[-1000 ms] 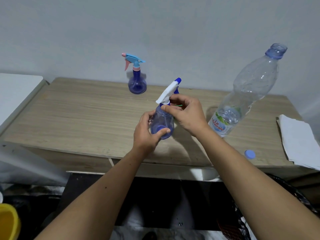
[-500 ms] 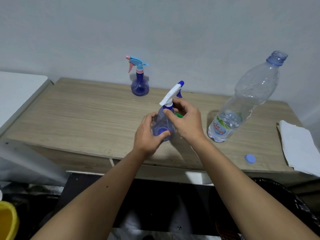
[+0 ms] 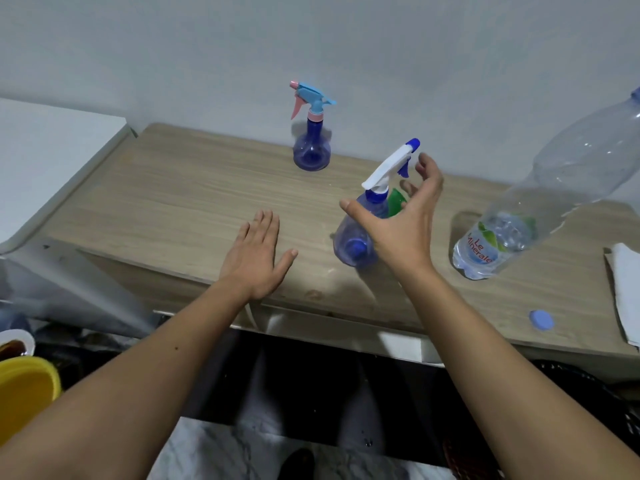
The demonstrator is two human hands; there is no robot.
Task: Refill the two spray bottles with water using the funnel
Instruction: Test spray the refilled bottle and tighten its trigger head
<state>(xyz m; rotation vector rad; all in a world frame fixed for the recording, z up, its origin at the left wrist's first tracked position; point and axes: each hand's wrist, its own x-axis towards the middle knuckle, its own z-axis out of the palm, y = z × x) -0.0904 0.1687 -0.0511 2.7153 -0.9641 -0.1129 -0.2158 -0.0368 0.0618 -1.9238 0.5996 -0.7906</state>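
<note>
A blue spray bottle with a white trigger head (image 3: 354, 244) stands on the wooden table (image 3: 180, 206). My right hand (image 3: 405, 220) hovers open just right of it, fingers spread, not gripping. A green funnel (image 3: 396, 201) shows partly behind that bottle and my right hand. My left hand (image 3: 254, 258) rests flat and open on the table, left of the bottle. A second blue spray bottle with a light-blue and pink head (image 3: 311, 147) stands at the back by the wall. A large clear water bottle (image 3: 540, 199), uncapped, stands at the right.
A blue bottle cap (image 3: 541, 319) lies near the table's front right edge. A white cloth (image 3: 623, 289) lies at the far right. A white surface (image 3: 48, 154) adjoins the table on the left. A yellow bucket (image 3: 24, 393) sits low on the left.
Both hands have let go of the white-headed spray bottle. My left hand moved left and lies flat on the table; my right hand opened beside the bottle.
</note>
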